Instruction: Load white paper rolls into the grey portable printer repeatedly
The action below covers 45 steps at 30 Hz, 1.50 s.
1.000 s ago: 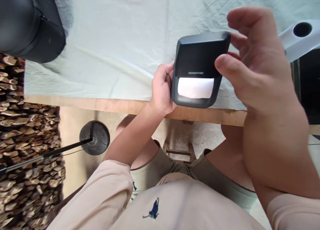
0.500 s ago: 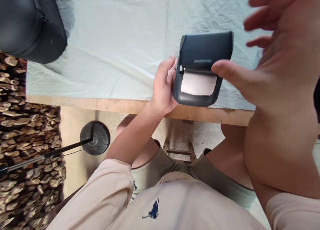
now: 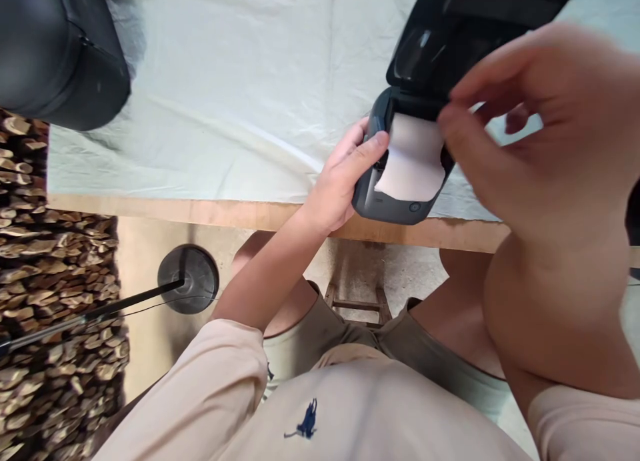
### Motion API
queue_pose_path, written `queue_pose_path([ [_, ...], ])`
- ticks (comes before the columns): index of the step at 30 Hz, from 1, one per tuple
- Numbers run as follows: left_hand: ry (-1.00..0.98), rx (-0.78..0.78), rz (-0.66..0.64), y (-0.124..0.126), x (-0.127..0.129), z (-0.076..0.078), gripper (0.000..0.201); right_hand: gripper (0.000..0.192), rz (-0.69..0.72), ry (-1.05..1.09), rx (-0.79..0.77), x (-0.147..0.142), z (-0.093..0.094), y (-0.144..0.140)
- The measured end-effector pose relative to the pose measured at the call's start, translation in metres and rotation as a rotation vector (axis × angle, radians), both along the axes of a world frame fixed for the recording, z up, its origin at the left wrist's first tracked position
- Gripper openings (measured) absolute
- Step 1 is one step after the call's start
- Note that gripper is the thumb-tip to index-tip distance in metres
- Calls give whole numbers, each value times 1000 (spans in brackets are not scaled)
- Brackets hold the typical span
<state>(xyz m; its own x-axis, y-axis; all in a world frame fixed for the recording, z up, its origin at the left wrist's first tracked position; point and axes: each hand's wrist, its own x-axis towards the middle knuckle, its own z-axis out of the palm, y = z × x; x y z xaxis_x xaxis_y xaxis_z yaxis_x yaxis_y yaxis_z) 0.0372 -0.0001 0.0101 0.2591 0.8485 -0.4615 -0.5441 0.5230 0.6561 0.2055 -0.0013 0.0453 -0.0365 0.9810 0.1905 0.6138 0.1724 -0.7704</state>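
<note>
My left hand [image 3: 345, 171] grips a dark label printer [image 3: 385, 211] by its left side, with the thumb on the rim. The printer's lid [image 3: 460, 31] stands swung up and away, its inner side showing. Inside the opening lies a white paper roll [image 3: 415, 157], its loose end curling over the front near a round button [image 3: 415, 207]. At the right edge of the opening is my right hand [image 3: 545, 114], somewhat blurred. Its thumb and forefinger tips come together in a pinch by the hinge; what lies between them, if anything, is hidden.
A pale cloth [image 3: 225, 81] covers the table, whose wooden edge [image 3: 225, 211] runs below the printer. A black zippered case [image 3: 65, 54] sits at upper left. On the floor are a round black stand base [image 3: 189, 279] and a wooden stool [image 3: 357, 305]. Stacked firewood [image 3: 60, 301] lines the left.
The printer's lid has swung open, away from my body, uncovering the paper roll. My right hand has come in to the opening, its fingers drawn together. My left thumb has shifted onto the rim.
</note>
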Motion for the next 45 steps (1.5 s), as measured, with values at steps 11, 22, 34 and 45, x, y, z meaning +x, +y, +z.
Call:
queue_pose_path([
  [11,-37,114,-54,-3,-3,-3,13,39,90,-606,-114,-4,-1,5],
  [22,-108,225,-9,5,-6,-10,26,39,-308,922,-309,-2,-14,21],
  [34,-137,66,73,7,-2,-2,37,37,-222,159,-7,4,-63,17],
  [45,-98,220,-8,7,-6,-11,33,55,-284,-107,-175,14,-55,7],
])
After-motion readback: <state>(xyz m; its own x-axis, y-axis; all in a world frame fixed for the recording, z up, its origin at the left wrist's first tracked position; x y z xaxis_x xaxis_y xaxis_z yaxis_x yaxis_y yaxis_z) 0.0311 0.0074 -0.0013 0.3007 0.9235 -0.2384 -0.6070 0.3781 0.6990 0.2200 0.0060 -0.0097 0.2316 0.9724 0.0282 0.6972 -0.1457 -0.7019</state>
